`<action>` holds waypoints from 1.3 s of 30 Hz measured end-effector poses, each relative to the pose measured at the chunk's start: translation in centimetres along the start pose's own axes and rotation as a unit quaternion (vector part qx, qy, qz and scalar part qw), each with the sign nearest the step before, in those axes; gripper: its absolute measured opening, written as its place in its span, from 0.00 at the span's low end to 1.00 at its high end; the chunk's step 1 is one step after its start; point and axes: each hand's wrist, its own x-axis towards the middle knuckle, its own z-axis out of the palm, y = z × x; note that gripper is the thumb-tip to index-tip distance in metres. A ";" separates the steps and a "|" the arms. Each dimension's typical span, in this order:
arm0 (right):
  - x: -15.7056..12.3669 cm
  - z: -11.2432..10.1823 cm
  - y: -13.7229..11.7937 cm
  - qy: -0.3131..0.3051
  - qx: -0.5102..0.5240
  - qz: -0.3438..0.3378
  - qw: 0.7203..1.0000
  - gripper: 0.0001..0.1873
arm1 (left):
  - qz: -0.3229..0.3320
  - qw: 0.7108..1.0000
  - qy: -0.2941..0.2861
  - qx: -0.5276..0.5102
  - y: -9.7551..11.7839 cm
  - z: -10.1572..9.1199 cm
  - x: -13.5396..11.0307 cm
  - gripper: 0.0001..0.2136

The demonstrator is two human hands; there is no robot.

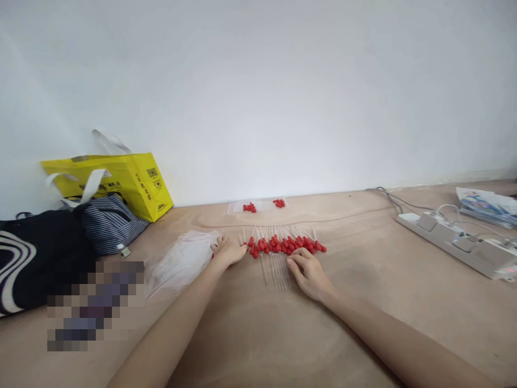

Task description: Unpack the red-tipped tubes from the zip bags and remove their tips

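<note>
A row of thin droppers with red bulbs and clear shafts lies across the table, shafts pointing both away from and toward me. At its left end my left hand rests with bent fingers around a few red-bulbed droppers; red shows on both sides of the hand. My right hand is at the row's near right side, fingers curled together beside the clear shafts. Whatever lies between its fingertips is hidden. Clear plastic bags are piled just left of my left hand.
Near the wall lie flat clear bags with red-bulbed droppers. To the left stand a yellow bag, a striped bag and a black bag. A white power strip with cables and some packets are at right.
</note>
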 end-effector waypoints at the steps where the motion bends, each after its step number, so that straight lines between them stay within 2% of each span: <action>1: 0.0 0.1 0.0 0.002 -0.001 -0.002 1.000 0.14 | -0.003 1.000 -0.007 0.000 -0.1 0.1 0.1 0.18; 4: 0.0 0.2 0.2 0.005 -0.006 -0.003 1.000 0.12 | -0.009 1.000 -0.012 0.001 -0.1 0.0 -0.1 0.16; 7: -0.1 0.3 0.4 0.007 -0.013 -0.004 1.000 0.10 | -0.007 1.000 0.003 0.005 -0.3 -1.0 -1.0 0.16; 10: -0.1 0.3 0.6 0.020 -0.028 -0.024 0.999 0.09 | 0.016 0.999 0.036 0.009 -0.8 -2.1 -2.7 0.16; 12: -0.2 0.1 0.5 0.043 -0.048 -0.049 0.997 0.09 | 0.059 0.996 0.071 0.010 -1.5 -2.1 -4.1 0.15; 15: -0.2 -0.2 0.2 0.080 -0.095 -0.103 0.987 0.13 | 0.208 0.966 0.152 -0.002 -2.4 -0.4 -6.1 0.11; 18: -0.2 -0.4 -0.5 0.072 -0.139 -0.169 0.973 0.18 | 0.311 0.923 0.227 -0.008 -2.7 2.2 -7.4 0.10; 20: -0.1 -0.3 -0.9 0.046 -0.158 -0.212 0.963 0.18 | 0.348 0.899 0.266 -0.007 -2.5 3.5 -7.9 0.09; 23: 0.0 0.1 -1.2 0.022 -0.170 -0.249 0.953 0.13 | 0.388 0.871 0.301 -0.018 -1.9 4.1 -8.0 0.08; 28: 0.0 0.9 -1.0 0.040 -0.188 -0.273 0.943 0.09 | 0.418 0.847 0.325 -0.050 -1.4 3.7 -8.4 0.08; 34: -0.1 0.6 -1.5 0.024 -0.188 -0.246 0.951 0.09 | 0.409 0.865 0.257 -0.138 -1.1 3.2 -9.2 0.11; 39: -0.1 0.6 -2.4 -0.008 -0.191 -0.236 0.953 0.13 | 0.406 0.865 0.248 -0.157 -0.8 3.0 -9.3 0.11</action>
